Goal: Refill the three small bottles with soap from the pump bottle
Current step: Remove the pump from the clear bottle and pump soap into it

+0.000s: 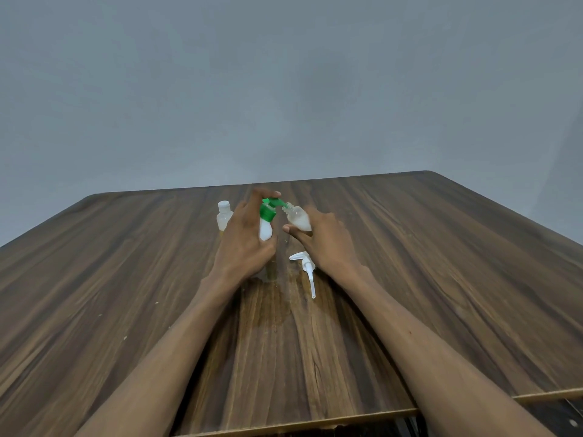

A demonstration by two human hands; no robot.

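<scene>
My left hand point(244, 239) grips a white pump bottle point(265, 230) with a green pump head point(268, 209), a finger lying over the top of the pump. The green nozzle points right, into the open neck of a small clear bottle point(296, 218). My right hand point(325, 241) holds that small bottle tilted toward the nozzle, thumb under it. A second small bottle point(223, 216) with a white cap stands upright just left of my left hand. A third small bottle is not visible.
A loose white pump head point(305, 268) with its long tube lies on the wooden table point(126, 279), just in front of my right hand. A wet, shiny patch spreads on the wood between my forearms. A grey wall stands behind the table's far edge.
</scene>
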